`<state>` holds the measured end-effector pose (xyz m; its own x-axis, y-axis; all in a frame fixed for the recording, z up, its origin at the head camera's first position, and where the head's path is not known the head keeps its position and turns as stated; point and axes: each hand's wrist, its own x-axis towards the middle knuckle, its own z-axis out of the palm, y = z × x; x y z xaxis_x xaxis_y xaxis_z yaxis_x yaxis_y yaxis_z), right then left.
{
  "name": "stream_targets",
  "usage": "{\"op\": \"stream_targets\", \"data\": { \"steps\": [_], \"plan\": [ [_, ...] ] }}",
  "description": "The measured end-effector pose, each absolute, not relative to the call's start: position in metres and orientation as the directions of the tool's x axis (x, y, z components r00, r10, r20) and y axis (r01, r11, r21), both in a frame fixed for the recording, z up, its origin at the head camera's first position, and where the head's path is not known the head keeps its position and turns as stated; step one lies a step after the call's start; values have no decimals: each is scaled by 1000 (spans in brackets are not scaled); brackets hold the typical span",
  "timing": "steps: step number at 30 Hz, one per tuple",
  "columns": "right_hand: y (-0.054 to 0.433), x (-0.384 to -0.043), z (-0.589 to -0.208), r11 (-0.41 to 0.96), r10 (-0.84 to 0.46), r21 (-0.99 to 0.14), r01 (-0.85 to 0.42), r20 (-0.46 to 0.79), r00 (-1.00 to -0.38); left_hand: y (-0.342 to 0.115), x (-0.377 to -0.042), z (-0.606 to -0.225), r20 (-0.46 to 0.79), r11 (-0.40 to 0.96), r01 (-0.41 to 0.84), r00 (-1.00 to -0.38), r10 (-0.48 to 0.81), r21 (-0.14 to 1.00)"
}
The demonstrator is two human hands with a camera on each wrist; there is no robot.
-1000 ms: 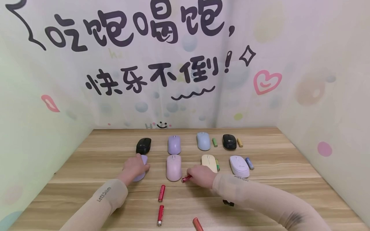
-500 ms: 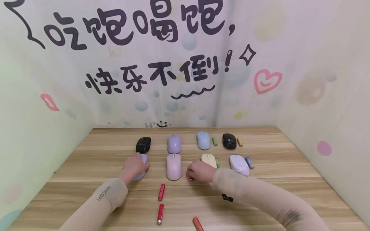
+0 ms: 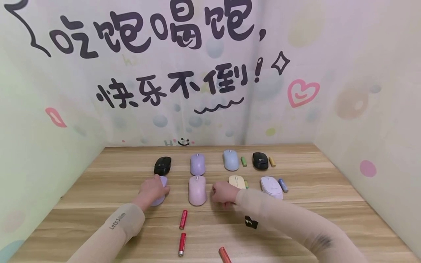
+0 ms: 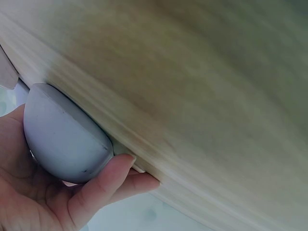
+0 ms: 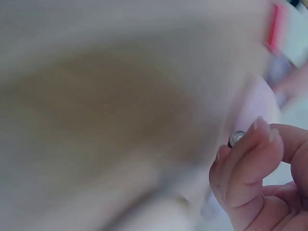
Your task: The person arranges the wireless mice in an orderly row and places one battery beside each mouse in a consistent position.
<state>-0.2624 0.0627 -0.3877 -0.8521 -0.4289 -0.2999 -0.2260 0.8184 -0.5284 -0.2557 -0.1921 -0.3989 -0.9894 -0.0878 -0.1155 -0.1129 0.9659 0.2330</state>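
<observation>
My left hand [image 3: 152, 190] grips a lavender computer mouse [image 3: 162, 180] on the wooden table, at the left of the front row. In the left wrist view, thumb and fingers wrap round the smooth rounded end of this mouse [image 4: 67, 132]. Between the pink mouse [image 3: 197, 190] and the cream mouse [image 3: 236, 181], my right hand [image 3: 224, 193] pinches a battery, its metal end [image 5: 236, 138] poking out past the fingertips; the rest of it is hidden by the fingers. Two red batteries [image 3: 183, 219] [image 3: 182, 244] lie in front of the pink mouse.
Behind stand two black mice [image 3: 162, 166] [image 3: 260, 160], a purple mouse [image 3: 197, 164] and a blue mouse [image 3: 231, 160]. A white mouse [image 3: 271, 187] has a blue battery [image 3: 283, 185] alongside. Green [image 3: 243, 162] and yellow batteries [image 3: 272, 162] lie farther back; an orange-red battery [image 3: 225, 255] lies in front.
My right hand has shifted slightly, and the red battery between its fingers has turned out of sight in the head view. My left hand has stayed on the lavender mouse.
</observation>
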Motion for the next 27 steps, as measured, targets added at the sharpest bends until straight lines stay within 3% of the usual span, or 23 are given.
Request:
{"op": "stream_targets", "data": {
  "steps": [6,11,16,20,23,27],
  "plan": [
    [57,-317,-360,747,-364,-647,-154,-204,-909,-194,-254,-400,-104,965,-116,-990,-94,233],
    [52,-364,-368,736,-323,-673,-74,-253,-912,-194,-255,-401,-98,968,-111,-991,-91,226],
    [47,-389,-390,794,-245,-607,-33,-270,-931,-190,-258,-402,-96,969,-121,-990,-102,217],
    [49,-394,-402,876,-171,-482,-14,-283,-944,-185,-259,-405,-89,969,-109,-992,-91,221],
    [46,-404,-415,929,-157,-368,-48,-273,-949,-184,-259,-406,-88,968,-115,-991,-97,225],
    [35,-426,-433,947,-177,-305,-102,-229,-957,-189,-258,-405,-83,964,-146,-988,-130,224]
  ]
}}
